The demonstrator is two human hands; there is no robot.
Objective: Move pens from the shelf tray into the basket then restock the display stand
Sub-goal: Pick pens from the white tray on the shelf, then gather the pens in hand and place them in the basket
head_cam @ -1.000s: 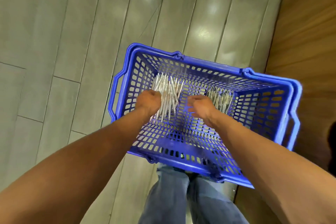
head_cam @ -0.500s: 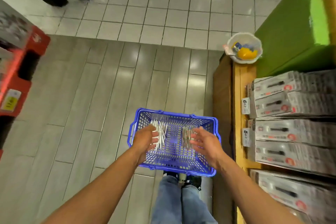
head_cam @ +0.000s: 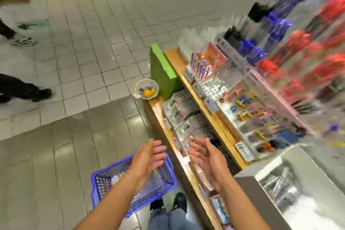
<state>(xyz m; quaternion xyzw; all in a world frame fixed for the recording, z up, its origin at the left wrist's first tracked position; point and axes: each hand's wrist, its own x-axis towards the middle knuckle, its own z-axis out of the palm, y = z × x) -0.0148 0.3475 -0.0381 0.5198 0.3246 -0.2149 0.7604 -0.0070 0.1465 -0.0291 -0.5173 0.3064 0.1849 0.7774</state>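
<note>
Shop aisle: grey plank floor meeting white tile, wooden shelf of packaged stationery on the right, heavy motion blur over the upper display stand. Basket sits on the floor at the person's feet, under the left forearm, pens lying in its bottom as a pale bundle; count unreadable. Both hands raised above it, palms facing each other, well apart. Left hand: grip wide, fingers straight, holding nothing. Right hand: grip wide, fingers relaxed, holding nothing, in front of the lower shelf edge. Reads as between the 2 steps: pens loaded, restock not started. Next move likely needs a grab from either the basket or the shelf tray; tray not identifiable in the blur.
</note>
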